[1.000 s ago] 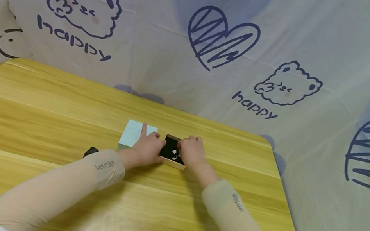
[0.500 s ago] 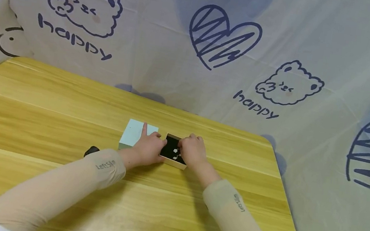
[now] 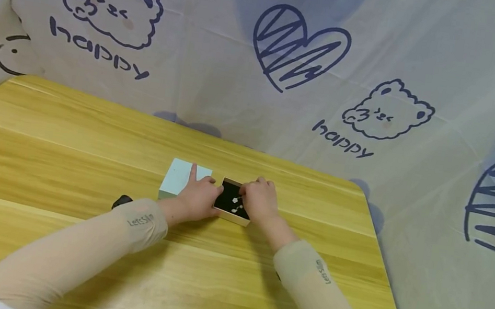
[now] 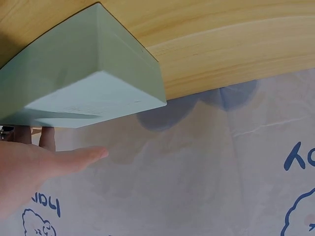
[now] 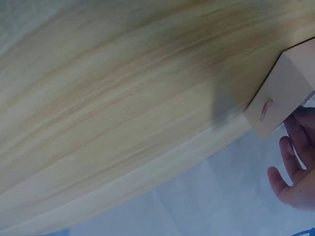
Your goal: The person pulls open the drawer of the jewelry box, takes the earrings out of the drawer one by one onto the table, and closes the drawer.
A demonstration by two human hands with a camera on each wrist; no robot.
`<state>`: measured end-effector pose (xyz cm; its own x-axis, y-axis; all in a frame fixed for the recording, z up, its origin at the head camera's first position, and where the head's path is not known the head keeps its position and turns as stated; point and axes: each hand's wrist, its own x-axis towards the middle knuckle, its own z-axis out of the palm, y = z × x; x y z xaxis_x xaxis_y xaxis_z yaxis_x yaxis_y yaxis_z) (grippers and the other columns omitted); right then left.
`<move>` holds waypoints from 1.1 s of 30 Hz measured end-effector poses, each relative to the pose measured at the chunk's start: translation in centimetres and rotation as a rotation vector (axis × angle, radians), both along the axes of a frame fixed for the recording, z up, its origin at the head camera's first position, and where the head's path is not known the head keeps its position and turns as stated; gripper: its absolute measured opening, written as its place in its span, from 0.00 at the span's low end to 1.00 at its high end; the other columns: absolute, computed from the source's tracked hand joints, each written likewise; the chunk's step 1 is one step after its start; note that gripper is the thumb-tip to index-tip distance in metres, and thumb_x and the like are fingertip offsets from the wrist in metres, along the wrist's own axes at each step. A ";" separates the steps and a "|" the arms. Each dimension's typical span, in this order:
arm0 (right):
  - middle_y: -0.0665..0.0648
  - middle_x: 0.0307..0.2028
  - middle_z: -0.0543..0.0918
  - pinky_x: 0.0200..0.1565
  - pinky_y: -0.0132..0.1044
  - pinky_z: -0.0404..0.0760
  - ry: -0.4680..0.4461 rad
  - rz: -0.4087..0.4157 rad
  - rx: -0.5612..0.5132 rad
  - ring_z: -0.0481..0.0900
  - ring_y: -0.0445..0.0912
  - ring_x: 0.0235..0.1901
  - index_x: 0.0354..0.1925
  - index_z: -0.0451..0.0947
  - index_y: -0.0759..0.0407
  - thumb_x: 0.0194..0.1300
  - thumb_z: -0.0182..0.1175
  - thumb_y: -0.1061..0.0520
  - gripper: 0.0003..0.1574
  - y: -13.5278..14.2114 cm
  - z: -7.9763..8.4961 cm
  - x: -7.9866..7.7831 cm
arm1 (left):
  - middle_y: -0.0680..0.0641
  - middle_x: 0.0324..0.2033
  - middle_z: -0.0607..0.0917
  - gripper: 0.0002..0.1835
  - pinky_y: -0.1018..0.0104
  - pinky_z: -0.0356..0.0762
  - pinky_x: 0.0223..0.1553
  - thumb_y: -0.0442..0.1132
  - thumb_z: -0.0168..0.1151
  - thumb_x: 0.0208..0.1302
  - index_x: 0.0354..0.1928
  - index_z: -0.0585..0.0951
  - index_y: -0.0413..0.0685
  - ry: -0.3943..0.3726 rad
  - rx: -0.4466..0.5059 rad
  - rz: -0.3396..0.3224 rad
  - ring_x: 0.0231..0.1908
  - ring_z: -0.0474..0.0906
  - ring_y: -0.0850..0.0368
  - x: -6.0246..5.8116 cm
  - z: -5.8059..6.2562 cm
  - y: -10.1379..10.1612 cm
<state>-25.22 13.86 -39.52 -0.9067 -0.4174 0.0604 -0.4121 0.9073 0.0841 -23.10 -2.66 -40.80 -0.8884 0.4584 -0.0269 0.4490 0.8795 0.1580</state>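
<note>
In the head view a shallow cream drawer box (image 3: 234, 218) with a black lining lies on the table. Small silver-white jewellery (image 3: 235, 201), with a flower-like piece, shows on the black lining. My left hand (image 3: 195, 200) grips the drawer box's left wall, one finger stretched over the light blue box (image 3: 175, 178) beside it. My right hand (image 3: 261, 202) reaches over the right side, its bent fingertips pinching the jewellery at the lining; their tips are partly hidden. The right wrist view shows a small pink ribbon loop (image 5: 266, 109) on the drawer box's wall.
A black object (image 3: 121, 202) lies by the left sleeve, partly covered. The wooden table (image 3: 86, 153) ends at a printed cloth (image 3: 211, 75) along the back and right.
My right hand has shifted very slightly up and to the right over the lining. The left hand and both boxes stay in place.
</note>
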 end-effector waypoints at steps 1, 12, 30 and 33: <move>0.50 0.39 0.87 0.50 0.45 0.73 0.004 -0.002 -0.010 0.77 0.49 0.41 0.40 0.85 0.50 0.63 0.59 0.57 0.09 0.0 0.1 0.0 | 0.48 0.46 0.86 0.31 0.29 0.38 0.65 0.55 0.65 0.56 0.59 0.76 0.46 0.000 0.001 -0.001 0.63 0.67 0.47 0.0 0.0 0.0; 0.51 0.38 0.87 0.52 0.48 0.73 0.014 -0.010 -0.074 0.77 0.50 0.40 0.38 0.86 0.53 0.62 0.60 0.59 0.08 0.4 1.1 0.0 | 0.47 0.52 0.82 0.31 0.30 0.37 0.65 0.54 0.64 0.57 0.59 0.75 0.46 -0.020 0.006 0.002 0.64 0.66 0.46 -0.1 0.3 0.1; 0.54 0.36 0.87 0.51 0.51 0.72 0.065 -0.044 -0.200 0.78 0.55 0.43 0.36 0.86 0.56 0.60 0.60 0.61 0.08 2.7 3.1 -0.3 | 0.46 0.53 0.82 0.30 0.30 0.36 0.65 0.53 0.65 0.57 0.59 0.76 0.45 -0.032 0.016 0.007 0.65 0.65 0.46 0.1 0.4 0.2; 0.54 0.36 0.87 0.52 0.51 0.71 0.069 -0.058 -0.211 0.78 0.55 0.43 0.36 0.86 0.57 0.61 0.59 0.61 0.08 3.3 3.3 -0.4 | 0.46 0.51 0.83 0.30 0.30 0.37 0.65 0.53 0.65 0.56 0.58 0.77 0.44 -0.026 0.010 0.006 0.64 0.65 0.45 0.1 0.5 0.1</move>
